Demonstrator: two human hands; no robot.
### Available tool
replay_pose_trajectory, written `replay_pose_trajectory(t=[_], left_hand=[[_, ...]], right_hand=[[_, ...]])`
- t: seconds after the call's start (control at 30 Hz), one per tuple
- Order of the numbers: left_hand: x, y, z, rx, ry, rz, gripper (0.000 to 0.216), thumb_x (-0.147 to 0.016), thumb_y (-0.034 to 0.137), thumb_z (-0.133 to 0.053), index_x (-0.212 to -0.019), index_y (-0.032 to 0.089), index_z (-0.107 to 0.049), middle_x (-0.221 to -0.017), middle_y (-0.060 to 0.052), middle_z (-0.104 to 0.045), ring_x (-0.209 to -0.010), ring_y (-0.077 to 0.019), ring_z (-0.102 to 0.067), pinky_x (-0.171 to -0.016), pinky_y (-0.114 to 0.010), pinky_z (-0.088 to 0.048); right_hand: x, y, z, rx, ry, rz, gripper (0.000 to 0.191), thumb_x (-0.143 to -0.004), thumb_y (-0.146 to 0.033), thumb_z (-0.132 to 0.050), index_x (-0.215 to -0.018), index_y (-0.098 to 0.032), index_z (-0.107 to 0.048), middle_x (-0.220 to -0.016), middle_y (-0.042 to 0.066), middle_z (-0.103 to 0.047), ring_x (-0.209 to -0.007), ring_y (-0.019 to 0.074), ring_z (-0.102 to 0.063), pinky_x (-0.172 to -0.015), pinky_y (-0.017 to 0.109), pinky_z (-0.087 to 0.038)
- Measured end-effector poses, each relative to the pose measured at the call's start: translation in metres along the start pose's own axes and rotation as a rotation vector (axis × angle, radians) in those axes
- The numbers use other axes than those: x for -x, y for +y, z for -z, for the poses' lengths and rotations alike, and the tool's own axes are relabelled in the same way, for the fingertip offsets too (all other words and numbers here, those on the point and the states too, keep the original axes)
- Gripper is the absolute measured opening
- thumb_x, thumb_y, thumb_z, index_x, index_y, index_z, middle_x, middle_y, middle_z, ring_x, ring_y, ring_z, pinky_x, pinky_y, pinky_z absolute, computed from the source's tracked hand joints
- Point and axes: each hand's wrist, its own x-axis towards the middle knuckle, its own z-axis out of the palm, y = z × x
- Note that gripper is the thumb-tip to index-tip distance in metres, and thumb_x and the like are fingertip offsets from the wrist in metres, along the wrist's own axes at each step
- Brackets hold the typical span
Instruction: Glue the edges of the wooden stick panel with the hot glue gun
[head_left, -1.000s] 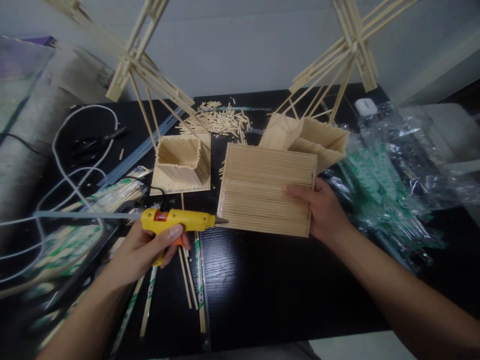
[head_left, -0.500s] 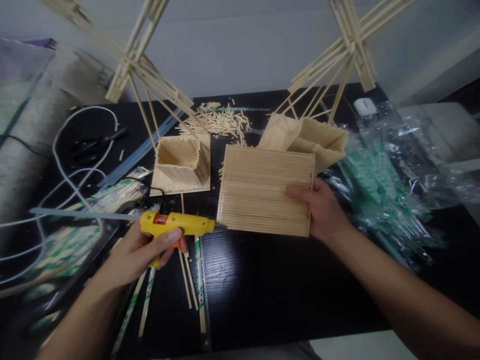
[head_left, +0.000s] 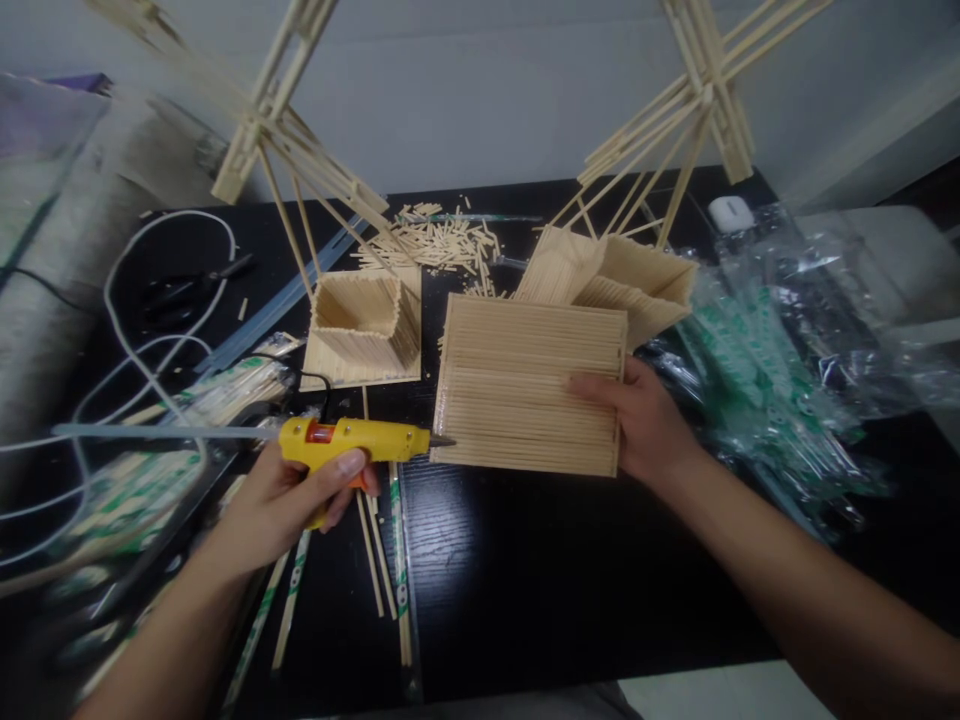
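Observation:
My left hand is closed round a yellow glue gun, a long glue stick trailing out of its back to the left. Its nozzle touches the left edge of a flat panel of glued wooden sticks. My right hand grips that panel at its right side, thumb on top, and holds it just above the black table.
A small open box of sticks stands behind the gun, and a second stick structure behind the panel. Tall stick frames rise at the back. Loose short sticks, white cable, scissors and plastic wrappers lie around.
The gun's nozzle drew back slightly from the panel's left edge, then returned to it. The panel has shifted a little up and left in my right hand.

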Motion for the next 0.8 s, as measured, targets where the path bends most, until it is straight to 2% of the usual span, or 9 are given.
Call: replay_pose_trajectory(t=[0.27, 0.47, 0.63, 0.8], left_hand=[[0.000, -0.003, 0.002, -0.024, 0.023, 0.008, 0.063, -0.104, 0.073, -0.073, -0.083, 0.016, -0.085, -0.047, -0.002, -0.062, -0.039, -0.0163, -0.057, -0.039, -0.026, -0.044], [-0.003, 0.006, -0.002, 0.011, 0.048, -0.008, 0.062, -0.101, 0.076, -0.076, -0.081, 0.018, -0.086, -0.067, -0.008, -0.079, -0.041, -0.0133, -0.057, -0.038, -0.025, -0.045], [-0.003, 0.005, -0.002, 0.049, 0.071, -0.028, 0.058, -0.102, 0.071, -0.079, -0.082, 0.017, -0.086, -0.070, -0.009, -0.080, -0.041, -0.0127, -0.057, -0.037, -0.025, -0.046], [-0.003, 0.003, -0.001, 0.067, 0.091, -0.036, 0.053, -0.102, 0.070, -0.079, -0.083, 0.021, -0.087, -0.069, -0.007, -0.078, -0.041, -0.0135, -0.058, -0.037, -0.026, -0.045]], right_hand=[[0.000, 0.008, 0.003, 0.002, -0.045, -0.020, 0.034, -0.068, -0.039, -0.106, -0.093, -0.030, -0.086, -0.105, 0.004, -0.092, -0.114, 0.0415, -0.086, -0.109, 0.061, -0.066], [0.002, 0.012, 0.004, -0.003, -0.102, -0.027, 0.034, -0.071, -0.038, -0.106, -0.098, -0.030, -0.088, -0.106, 0.004, -0.092, -0.110, 0.0390, -0.087, -0.108, 0.061, -0.066], [0.004, 0.012, 0.003, -0.016, -0.149, -0.024, 0.030, -0.072, -0.037, -0.106, -0.097, -0.032, -0.090, -0.102, 0.003, -0.092, -0.102, 0.0365, -0.088, -0.102, 0.058, -0.068], [0.006, 0.012, 0.002, -0.024, -0.173, -0.035, 0.027, -0.072, -0.034, -0.106, -0.094, -0.032, -0.091, -0.101, 0.002, -0.092, -0.099, 0.0351, -0.088, -0.102, 0.056, -0.069]])
